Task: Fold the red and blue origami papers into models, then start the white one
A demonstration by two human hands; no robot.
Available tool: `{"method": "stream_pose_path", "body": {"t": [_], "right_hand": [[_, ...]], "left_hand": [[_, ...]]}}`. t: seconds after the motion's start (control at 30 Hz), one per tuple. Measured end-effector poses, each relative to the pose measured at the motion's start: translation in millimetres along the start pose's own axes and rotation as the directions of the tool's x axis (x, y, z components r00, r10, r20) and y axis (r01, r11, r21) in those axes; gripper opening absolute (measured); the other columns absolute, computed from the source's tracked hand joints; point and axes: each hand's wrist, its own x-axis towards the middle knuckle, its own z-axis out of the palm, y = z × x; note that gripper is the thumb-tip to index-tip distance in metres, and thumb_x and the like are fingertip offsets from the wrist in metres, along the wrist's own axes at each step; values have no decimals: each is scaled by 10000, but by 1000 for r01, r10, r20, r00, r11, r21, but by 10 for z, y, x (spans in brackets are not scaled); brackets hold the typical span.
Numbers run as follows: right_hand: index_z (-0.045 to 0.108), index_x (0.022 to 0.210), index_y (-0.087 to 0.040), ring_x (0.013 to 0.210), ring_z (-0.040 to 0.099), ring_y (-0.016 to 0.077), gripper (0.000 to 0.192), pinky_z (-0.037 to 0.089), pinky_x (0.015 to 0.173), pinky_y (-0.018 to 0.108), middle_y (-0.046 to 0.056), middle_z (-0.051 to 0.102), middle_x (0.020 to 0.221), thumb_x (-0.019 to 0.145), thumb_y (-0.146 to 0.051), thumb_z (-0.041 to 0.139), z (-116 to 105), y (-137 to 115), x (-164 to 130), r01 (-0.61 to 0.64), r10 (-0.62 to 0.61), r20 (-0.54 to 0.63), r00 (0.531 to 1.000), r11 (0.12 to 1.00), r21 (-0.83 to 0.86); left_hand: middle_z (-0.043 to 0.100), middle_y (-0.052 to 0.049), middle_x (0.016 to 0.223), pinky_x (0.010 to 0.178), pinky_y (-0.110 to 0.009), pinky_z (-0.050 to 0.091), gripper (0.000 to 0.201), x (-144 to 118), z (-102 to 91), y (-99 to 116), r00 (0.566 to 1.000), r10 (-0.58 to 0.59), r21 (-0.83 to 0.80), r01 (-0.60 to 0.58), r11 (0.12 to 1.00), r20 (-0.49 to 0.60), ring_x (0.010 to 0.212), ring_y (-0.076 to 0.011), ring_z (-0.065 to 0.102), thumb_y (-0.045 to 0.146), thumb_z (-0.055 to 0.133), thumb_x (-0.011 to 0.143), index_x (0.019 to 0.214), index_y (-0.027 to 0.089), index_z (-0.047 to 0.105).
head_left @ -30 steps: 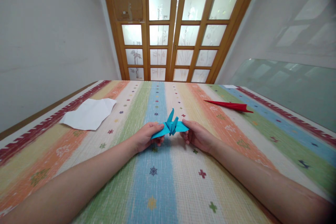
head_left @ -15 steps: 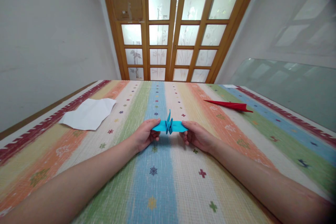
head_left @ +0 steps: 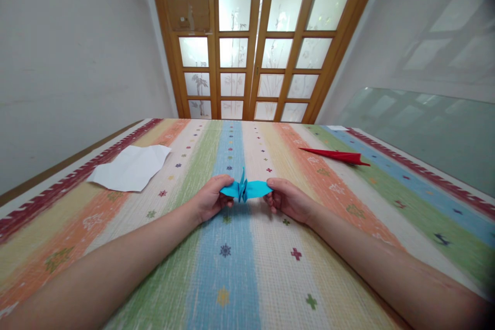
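- Head view, looking forward and down along both forearms: the left hand (head_left: 211,200) and the right hand (head_left: 288,200) meet over the middle of a table covered by a striped cloth (head_left: 240,268).
- Between them hangs a blue folded paper figure (head_left: 245,189), held just above the cloth over its blue stripe, not resting on it.
- Left hand: thumb and fingertips pinched shut on the figure's left wing tip. Right hand: thumb and fingertips pinched shut on the right wing tip.
- Holding it by the two outer tips keeps the wings stretched level and leaves the centre folds free; a small point of paper stands up at the middle, likely the figure's neck or tail, though the folds are too small to read.
- Both wrists appear to lie low on the cloth, which would steady so light a piece.
- Surroundings: a white sheet of paper (head_left: 131,167), creased and irregular in outline, lies flat well to the left; a red folded paper piece (head_left: 336,155), long and pointed, lies well to the right and farther off.
- Neither lies near the hands; nothing stands between them and the figure.
- Beyond the far table edge: wooden doors with frosted panes (head_left: 257,46); a glass sheet (head_left: 421,129) leans at the right wall.
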Motion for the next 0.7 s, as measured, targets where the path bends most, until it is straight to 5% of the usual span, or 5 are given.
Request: {"method": "stream_pose_path", "body": {"t": [0.2, 0.4, 0.7], "right_hand": [[629, 725, -165, 517, 544, 119, 290, 478, 415, 216, 8, 607, 630, 809, -423, 733, -3, 7, 5, 34, -34, 2, 999, 999, 7], [627, 765, -167, 538, 556, 124, 271, 469, 439, 226, 8, 620, 667, 765, -399, 766, 10, -37, -16, -1, 2, -23, 1000, 997, 71], [659, 781, -166, 669, 593, 148, 223, 475, 590, 272, 23, 620, 752, 783, -364, 760, -32, -85, -60, -26, 9, 94, 996, 984, 178]], "left_hand": [[470, 44, 517, 427, -223, 392, 486, 40, -25, 1, 999, -25, -123, 28, 992, 26, 471, -117, 483, 624, 687, 764, 664, 190, 493], [482, 44, 540, 427, -222, 388, 407, 93, -58, 9, 995, -7, -153, -8, 988, -99, 453, -97, 452, 502, 756, 746, 707, 178, 513], [436, 63, 542, 440, -215, 396, 434, 118, -105, -34, 998, 54, -86, -58, 995, -45, 476, -95, 439, 512, 789, 731, 727, 186, 503]]}}
